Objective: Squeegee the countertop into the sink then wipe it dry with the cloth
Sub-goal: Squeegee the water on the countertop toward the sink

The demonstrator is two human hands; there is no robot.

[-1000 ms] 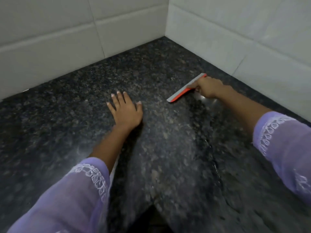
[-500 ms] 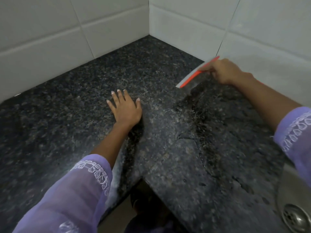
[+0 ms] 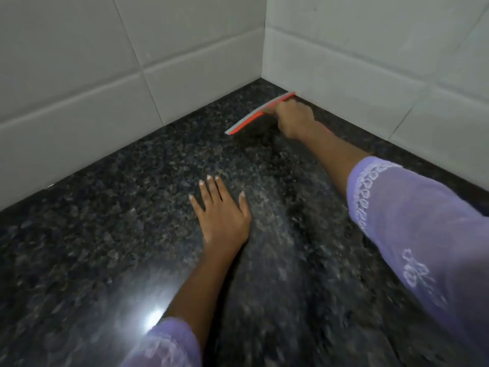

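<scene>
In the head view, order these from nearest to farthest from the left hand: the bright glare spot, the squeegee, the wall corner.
From the left hand, flat on the countertop:
1. Squeegee, ahead and right, gripped by the right hand.
2. Glare spot, behind and left; too close to the squeegee to rank firmly.
3. Wall corner, farthest back.

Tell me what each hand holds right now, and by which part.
Right hand grips the orange-and-grey squeegee at its handle, behind the blade's middle. Left hand holds nothing, resting flat on the black granite countertop.

There are no words, numbers or signs to read anywhere here.
</scene>
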